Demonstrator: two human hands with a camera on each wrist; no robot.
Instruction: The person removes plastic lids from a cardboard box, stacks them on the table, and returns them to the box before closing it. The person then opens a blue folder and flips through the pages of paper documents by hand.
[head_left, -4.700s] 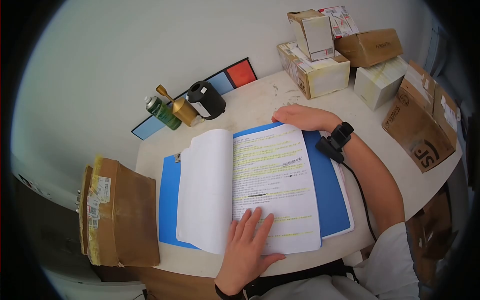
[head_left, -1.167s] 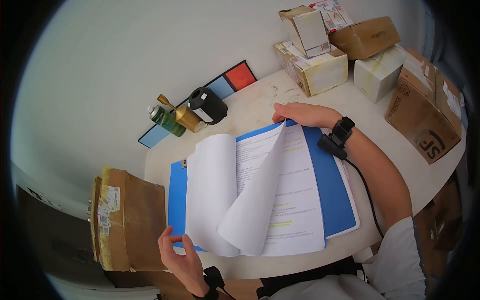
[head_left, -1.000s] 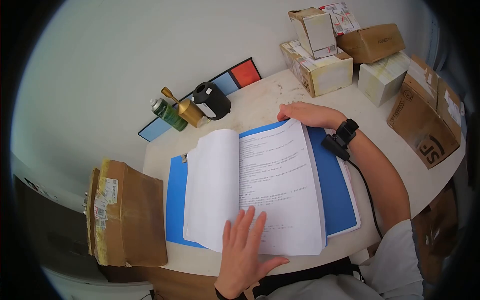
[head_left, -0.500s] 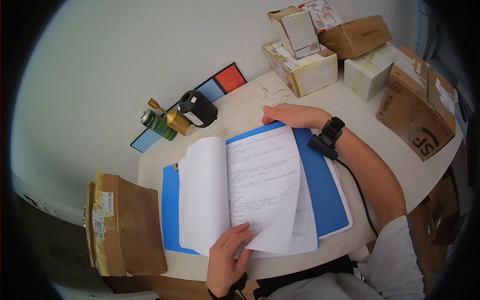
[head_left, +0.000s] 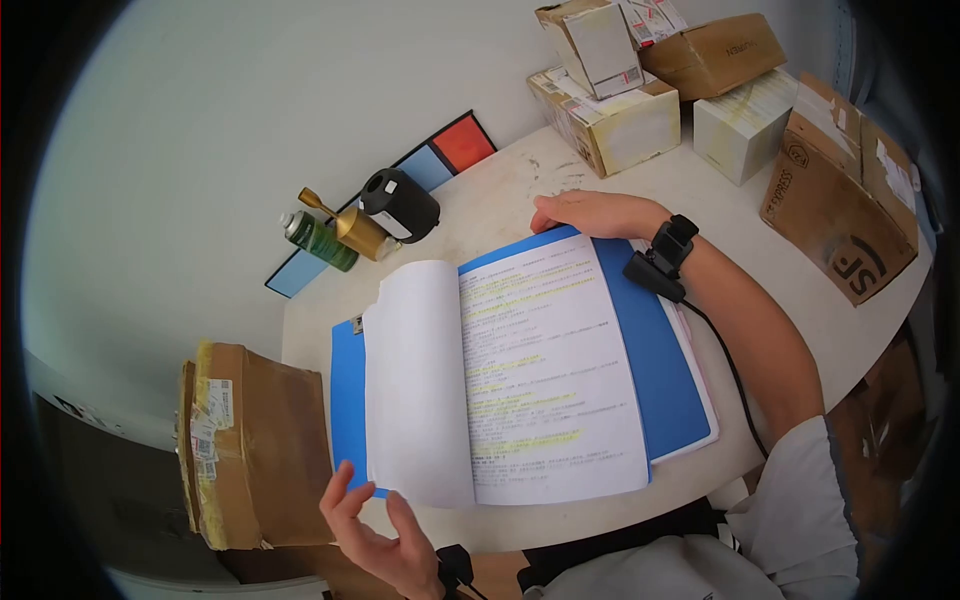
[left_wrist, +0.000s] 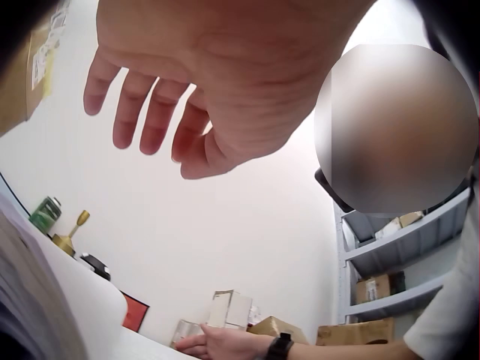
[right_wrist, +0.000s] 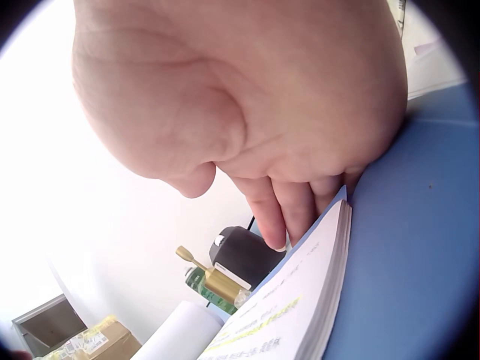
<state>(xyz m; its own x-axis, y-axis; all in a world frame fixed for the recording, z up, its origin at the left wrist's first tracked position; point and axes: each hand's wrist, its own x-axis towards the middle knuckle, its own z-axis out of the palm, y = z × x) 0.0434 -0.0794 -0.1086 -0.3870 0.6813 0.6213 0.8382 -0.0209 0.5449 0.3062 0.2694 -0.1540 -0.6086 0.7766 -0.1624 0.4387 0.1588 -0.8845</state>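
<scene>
A stack of printed sheets (head_left: 550, 370) with yellow highlighting lies on a blue folder (head_left: 675, 400), its turned sheets (head_left: 415, 385) curling over at the left. Off the lower left corner of the papers, my left hand (head_left: 380, 540) is raised with fingers apart and nothing in it; the left wrist view shows that hand (left_wrist: 202, 90) with fingers hanging loosely. My right hand (head_left: 605, 213) rests at the folder's top edge. In the right wrist view the fingers of this hand (right_wrist: 240, 112) reach past the top corner of the papers (right_wrist: 289, 307).
A brown box (head_left: 265, 445) stands left of the folder. Behind are a green can (head_left: 322, 240), a brass-coloured object (head_left: 362, 232) and a black cylinder (head_left: 402, 205). Several boxes (head_left: 635, 130) are stacked at the back right, with an upright carton (head_left: 840, 200) beside them.
My left hand has moved left off the lower part of the papers. The partly lifted sheet has gone over to the left, and a highlighted page shows. My right hand stays at the folder's top.
</scene>
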